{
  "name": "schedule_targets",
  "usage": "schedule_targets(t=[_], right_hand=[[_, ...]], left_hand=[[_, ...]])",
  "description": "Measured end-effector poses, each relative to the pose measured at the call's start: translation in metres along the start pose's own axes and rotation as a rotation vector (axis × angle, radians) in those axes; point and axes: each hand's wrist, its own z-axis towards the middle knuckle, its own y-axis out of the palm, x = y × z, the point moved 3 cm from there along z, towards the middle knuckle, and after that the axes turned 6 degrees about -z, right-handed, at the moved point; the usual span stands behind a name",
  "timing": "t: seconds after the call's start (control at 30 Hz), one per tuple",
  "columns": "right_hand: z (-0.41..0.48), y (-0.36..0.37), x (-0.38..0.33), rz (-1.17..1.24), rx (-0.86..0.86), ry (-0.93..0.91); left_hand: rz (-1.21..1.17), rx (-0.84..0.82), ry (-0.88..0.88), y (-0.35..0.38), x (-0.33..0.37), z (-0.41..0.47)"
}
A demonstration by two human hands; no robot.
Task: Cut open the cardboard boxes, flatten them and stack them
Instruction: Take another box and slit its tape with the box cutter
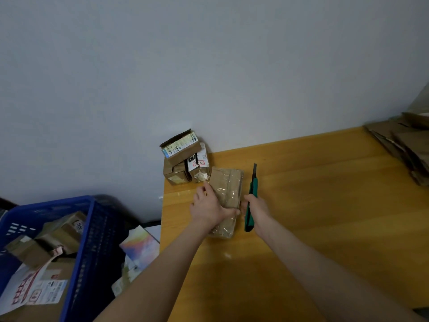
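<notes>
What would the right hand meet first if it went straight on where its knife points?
Likely the wall: the right hand aims its knife beside the box, over bare table, with nothing else in line, though depth is unclear.

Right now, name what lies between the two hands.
Head view: the tape-wrapped brown cardboard box lies between the left hand and the right hand gripping a green utility knife.

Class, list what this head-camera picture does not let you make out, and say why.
Head view only.
1. Labels on the small boxes: too small to read.
2. Taped box: partly hidden under the left hand.
3. Flattened cardboard: cut off by the right edge.
4. Blue crate: cut off by the left and bottom edges.
</notes>
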Motion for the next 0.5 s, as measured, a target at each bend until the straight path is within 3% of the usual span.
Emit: schedule_targets(t=[0.1, 0.2, 0.4, 0.5], right_hand=[[0.0, 0.001, 0.002, -0.036, -0.035, -0.008], [0.005, -0.006, 0.002, -0.167, 0.036, -0.04], [0.015, -0.031, -0.007, -0.386, 0.141, -0.27], [0.016, -0.032, -0.007, -0.421, 0.142, -0.295]], left_hand=[[0.097, -0.008, -0.015, 0.013, 0.008, 0.003], [0.125, -0.028, -0.016, 0.015, 0.007, 0.009], [0.432, -0.101, 0.361, -0.016, -0.01, 0.023], [0.543, -0.096, 0.393, -0.022, -0.027, 0.022]])
